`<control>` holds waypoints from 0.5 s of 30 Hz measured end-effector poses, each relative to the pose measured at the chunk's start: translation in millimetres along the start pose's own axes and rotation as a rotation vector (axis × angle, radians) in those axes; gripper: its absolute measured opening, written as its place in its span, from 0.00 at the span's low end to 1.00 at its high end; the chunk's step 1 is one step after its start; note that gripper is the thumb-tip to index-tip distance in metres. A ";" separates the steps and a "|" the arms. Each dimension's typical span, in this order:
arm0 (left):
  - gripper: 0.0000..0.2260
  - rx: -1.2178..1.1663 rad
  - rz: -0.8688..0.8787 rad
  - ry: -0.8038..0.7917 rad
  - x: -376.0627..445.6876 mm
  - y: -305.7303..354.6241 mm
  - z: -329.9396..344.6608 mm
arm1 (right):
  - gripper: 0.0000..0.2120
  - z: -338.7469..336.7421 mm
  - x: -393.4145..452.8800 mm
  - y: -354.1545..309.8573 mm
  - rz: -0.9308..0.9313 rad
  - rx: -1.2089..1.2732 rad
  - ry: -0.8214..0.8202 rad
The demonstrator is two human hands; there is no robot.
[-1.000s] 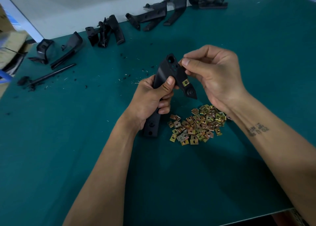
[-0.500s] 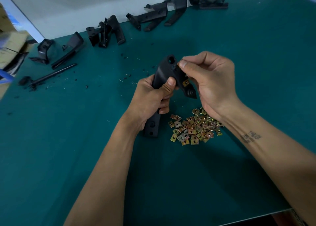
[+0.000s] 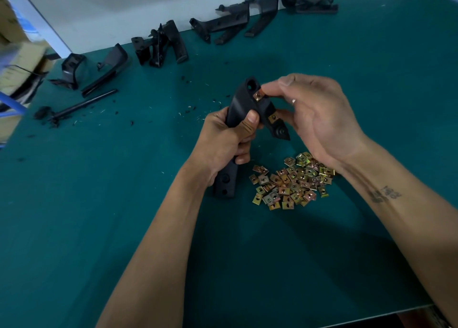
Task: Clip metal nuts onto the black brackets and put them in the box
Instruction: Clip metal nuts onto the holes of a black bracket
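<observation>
Second nut going onto one bracket; most of the job not yet done.

Left hand (image 3: pixel 224 139) grips black bracket (image 3: pixel 244 104) round its middle, fingers curled, thumb across the front, holding it upright above mid-desk with its lower end close to the green desk (image 3: pixel 99 228). Right hand (image 3: pixel 319 119) pinches a metal nut (image 3: pixel 258 95) with thumb and forefinger against the bracket's upper edge; whether fully seated, cannot tell. One fitted nut (image 3: pixel 273 117) already sits lower on the same bracket. Loose nuts (image 3: pixel 291 182) lie heaped near the desk's middle, just beside the bracket's foot. Unfitted brackets (image 3: pixel 158 45) line the far edge, apparently untouched. A box is not clearly in view; nothing seen packed.
</observation>
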State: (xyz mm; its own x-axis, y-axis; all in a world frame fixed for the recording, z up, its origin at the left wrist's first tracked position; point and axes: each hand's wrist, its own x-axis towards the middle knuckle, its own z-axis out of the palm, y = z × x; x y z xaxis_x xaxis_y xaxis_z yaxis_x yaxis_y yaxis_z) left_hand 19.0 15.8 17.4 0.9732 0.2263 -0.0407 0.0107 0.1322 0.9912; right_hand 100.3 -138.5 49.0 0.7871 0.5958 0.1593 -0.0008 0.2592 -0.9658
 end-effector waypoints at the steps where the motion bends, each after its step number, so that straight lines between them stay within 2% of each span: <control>1: 0.12 -0.008 -0.009 0.012 0.3 0.2 -0.6 | 0.17 -2.5 0.9 -1.1 0.026 0.003 -0.025; 5: 0.12 -0.098 -0.035 0.009 -1.4 -1.4 -4.5 | 0.16 -10.2 0.3 -2.5 0.123 0.060 -0.198; 7: 0.12 -0.173 -0.035 0.033 -1.1 -1.8 -5.2 | 0.15 -7.3 1.0 3.4 0.171 0.008 -0.109; 9: 0.12 -0.277 -0.002 0.116 1.7 -1.1 -6.7 | 0.11 -3.9 1.4 9.9 0.150 -0.197 0.017; 10: 0.13 -0.329 0.021 0.162 3.4 -0.4 -8.3 | 0.10 -5.0 1.5 12.4 0.085 -0.382 0.020; 12: 0.14 -0.402 0.059 0.229 6.0 0.2 -13.7 | 0.07 -7.0 0.5 14.3 -0.043 -0.740 -0.120; 15: 0.16 -0.405 0.077 0.266 7.0 -1.0 -20.5 | 0.03 -3.1 -5.5 13.6 -0.025 -0.958 -0.368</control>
State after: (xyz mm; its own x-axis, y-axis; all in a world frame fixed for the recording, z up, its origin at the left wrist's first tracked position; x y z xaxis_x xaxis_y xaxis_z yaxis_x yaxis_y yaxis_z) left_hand 21.1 37.0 13.5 0.8745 0.4821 -0.0528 -0.2004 0.4585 0.8658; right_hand 97.9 -140.6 34.3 0.5420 0.8366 0.0788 0.6327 -0.3446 -0.6935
